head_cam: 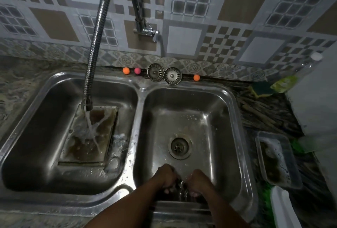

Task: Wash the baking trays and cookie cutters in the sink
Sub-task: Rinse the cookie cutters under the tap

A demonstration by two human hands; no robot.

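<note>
Left hand [166,178] and right hand [198,180] grip 1 metal piece [182,185]; baking tray [85,147] lies in left basin [36,118].

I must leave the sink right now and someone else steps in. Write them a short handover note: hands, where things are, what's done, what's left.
Hands: left hand and right hand both grip a small metal piece, probably a cookie cutter, at the front of the right basin.
Things: baking tray lies flat in the left basin under the running hose tap; sponge on the counter, rear right; sudsy tub beside the right basin.
Done: tray wetted, brown stains show.
Left: finish the piece, scrub the tray, shut the tap.
</note>
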